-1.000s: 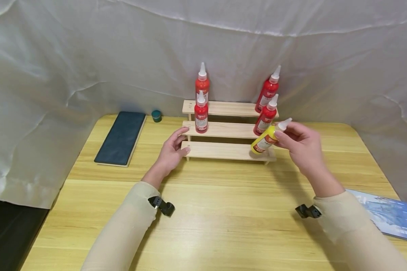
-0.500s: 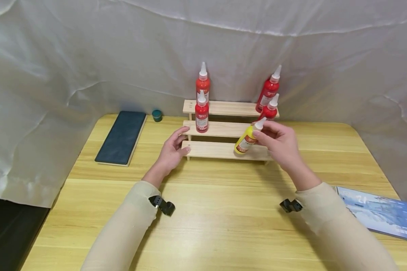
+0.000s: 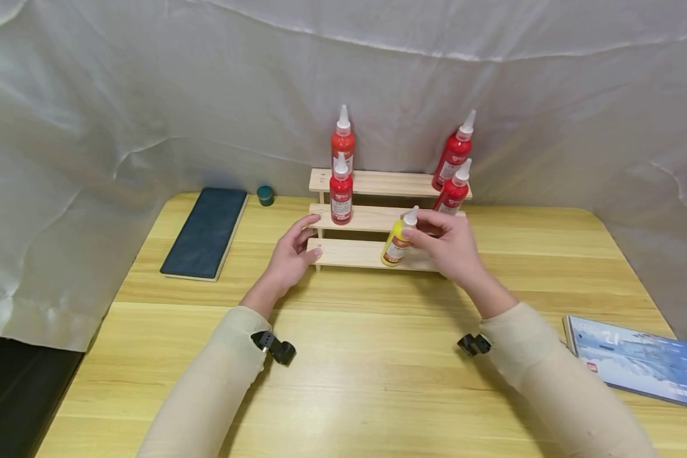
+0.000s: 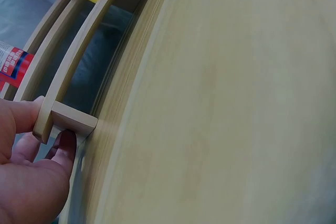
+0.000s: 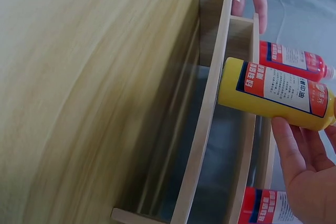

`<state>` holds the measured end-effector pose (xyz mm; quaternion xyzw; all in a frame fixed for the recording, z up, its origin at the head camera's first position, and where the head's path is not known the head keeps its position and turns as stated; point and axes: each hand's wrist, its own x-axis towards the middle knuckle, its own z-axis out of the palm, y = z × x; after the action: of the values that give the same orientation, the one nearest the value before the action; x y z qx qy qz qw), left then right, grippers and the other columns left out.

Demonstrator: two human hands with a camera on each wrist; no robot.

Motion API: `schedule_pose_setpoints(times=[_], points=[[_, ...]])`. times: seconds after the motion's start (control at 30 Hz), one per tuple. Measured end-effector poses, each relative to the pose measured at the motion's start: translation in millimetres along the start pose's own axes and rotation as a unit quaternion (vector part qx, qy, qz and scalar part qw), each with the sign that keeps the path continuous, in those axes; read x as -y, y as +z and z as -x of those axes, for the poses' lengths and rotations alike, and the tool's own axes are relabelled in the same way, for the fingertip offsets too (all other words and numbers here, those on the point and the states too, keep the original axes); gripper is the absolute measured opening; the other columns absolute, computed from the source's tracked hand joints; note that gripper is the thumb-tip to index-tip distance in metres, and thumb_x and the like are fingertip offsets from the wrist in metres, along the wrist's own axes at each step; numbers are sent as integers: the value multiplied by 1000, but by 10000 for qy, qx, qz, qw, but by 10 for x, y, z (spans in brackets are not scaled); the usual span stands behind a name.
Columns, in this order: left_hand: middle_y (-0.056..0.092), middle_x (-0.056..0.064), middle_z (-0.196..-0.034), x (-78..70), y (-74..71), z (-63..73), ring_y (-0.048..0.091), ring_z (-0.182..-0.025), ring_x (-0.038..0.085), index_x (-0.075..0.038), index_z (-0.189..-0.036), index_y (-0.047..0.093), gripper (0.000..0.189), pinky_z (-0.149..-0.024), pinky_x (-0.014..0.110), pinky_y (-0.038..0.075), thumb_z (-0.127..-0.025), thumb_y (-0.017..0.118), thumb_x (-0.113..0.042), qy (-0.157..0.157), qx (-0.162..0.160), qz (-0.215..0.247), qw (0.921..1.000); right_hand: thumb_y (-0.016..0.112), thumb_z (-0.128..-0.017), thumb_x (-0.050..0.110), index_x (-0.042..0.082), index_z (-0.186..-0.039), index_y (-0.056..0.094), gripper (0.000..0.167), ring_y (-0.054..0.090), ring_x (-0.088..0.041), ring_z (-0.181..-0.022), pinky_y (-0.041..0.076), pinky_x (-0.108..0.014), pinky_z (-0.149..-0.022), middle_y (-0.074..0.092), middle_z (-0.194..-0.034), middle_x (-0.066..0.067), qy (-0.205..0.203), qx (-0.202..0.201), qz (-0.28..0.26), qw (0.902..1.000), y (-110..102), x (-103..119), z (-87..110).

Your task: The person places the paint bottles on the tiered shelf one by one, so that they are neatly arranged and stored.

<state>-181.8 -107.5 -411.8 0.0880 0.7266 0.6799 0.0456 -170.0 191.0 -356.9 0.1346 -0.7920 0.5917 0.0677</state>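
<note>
My right hand holds a yellow ink bottle by its upper part, white nozzle up and leaning slightly right. The base is at the lowest step of a three-step wooden rack, right of its middle; I cannot tell whether it touches the board. In the right wrist view, the yellow bottle's label faces the camera. My left hand grips the rack's left end, and the left wrist view shows fingers by the front leg.
Red bottles stand on the upper steps: two at left, the nearer a red bottle, and two at right, the farther a red bottle. A dark blue pad, a small green jar and a blue book lie around.
The right hand has carried the yellow bottle left along the lowest step, and the bottle has become more upright. The left hand stays at the rack's left end.
</note>
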Motion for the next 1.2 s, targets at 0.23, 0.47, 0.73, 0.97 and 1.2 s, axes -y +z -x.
schedule_pose_setpoints(times=[0.23, 0.47, 0.73, 0.97, 1.2], points=[[52, 18, -144, -2, -3, 7, 47, -132, 29, -8, -148, 45, 63, -111, 45, 32, -92, 57, 17, 61, 23, 56, 10000, 77, -87, 2, -5, -114, 72, 28, 67, -14, -84, 55, -23, -73, 71, -101, -19, -228, 51, 252, 9994, 48, 18, -16], [51, 17, -145, -6, 4, 3, 47, -132, 28, -9, -148, 46, 63, -111, 44, 32, -92, 56, 17, 29, 17, 48, 10000, 77, -87, 3, -2, -116, 73, 29, 67, -14, -86, 54, -22, -76, 72, -107, -14, -566, 55, 542, 9969, 70, -12, -15], [52, 11, -145, 282, -21, -115, 47, -132, 25, -17, -150, 45, 67, -110, 43, 35, -93, 57, 16, 139, 13, 146, 9998, 76, -88, 2, -1, -117, 73, 30, 67, -12, -88, 54, -23, -77, 72, -109, -13, -711, 50, 656, 9953, 83, -46, -11], [54, 7, -143, 268, -27, -99, 49, -129, 22, -24, -147, 49, 66, -108, 42, 36, -93, 60, 13, 40, -55, -160, 9998, 77, -87, 0, -2, -118, 72, 31, 67, -12, -91, 54, -25, -79, 71, -110, -14, -697, -20, 564, 9960, 115, -57, -4], [41, 2, -154, 208, -25, -35, 40, -138, 27, -28, -151, 42, 65, -110, 44, 34, -96, 64, -1, 336, -99, -1737, 9842, 75, -85, -6, -8, -121, 67, 37, 66, -28, -103, 54, -31, -86, 69, -114, -21, -539, -262, 416, 9973, 127, 79, 79]])
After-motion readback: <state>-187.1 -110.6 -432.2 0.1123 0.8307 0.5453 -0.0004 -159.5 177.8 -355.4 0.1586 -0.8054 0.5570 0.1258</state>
